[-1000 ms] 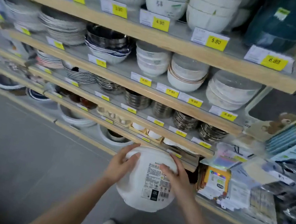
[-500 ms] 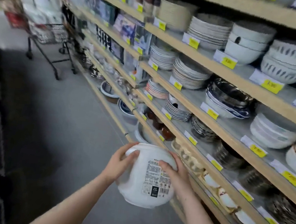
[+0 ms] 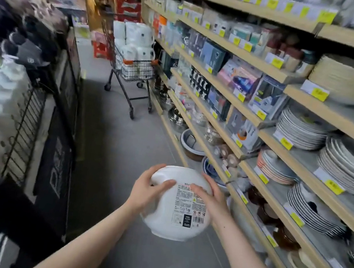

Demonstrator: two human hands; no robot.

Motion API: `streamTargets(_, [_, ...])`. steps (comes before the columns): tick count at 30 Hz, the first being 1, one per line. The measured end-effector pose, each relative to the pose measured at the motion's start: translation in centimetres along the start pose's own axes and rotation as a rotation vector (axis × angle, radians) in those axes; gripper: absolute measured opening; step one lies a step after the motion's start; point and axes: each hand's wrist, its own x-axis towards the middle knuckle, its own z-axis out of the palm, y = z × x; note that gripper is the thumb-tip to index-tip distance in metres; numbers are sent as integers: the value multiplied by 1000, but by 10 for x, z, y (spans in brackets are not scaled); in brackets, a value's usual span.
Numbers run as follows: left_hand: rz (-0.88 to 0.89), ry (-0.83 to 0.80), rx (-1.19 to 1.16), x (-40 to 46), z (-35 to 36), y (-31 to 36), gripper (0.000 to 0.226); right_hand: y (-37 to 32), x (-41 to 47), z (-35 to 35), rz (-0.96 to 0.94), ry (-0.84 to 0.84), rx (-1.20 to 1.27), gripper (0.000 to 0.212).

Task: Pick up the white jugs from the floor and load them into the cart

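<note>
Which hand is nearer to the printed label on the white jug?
Right. The right hand lies with fingertips on the label on the white jug; the left hand grips the jug left of it.

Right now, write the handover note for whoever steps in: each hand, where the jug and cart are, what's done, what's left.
Left hand: grip on the left side of the white jug, fingers curled over its top.
Right hand: grip on the right side, fingers over the label.
The jug is off the floor, carried between both hands at about waist height in the aisle.
The cart stands further down the aisle beside the shelves, already holding white packs and jugs.
Done: this jug picked up.
Left: walk to the cart and set the jug in. No other jugs show on the floor in this view.
</note>
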Motion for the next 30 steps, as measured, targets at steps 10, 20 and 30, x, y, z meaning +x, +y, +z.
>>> streamTargets(10, [-34,181,-21,203,-80,-23,45,-39,237,96,-2,-211,-61,51])
streamTargets(20, [-88,324,8,403,-164,-27,47,-93,457,197,26,-355,-96,58])
streamTargets(30, [-67,222,17,632,-297,-55,48,-138,658,340,16,-266,-45,53])
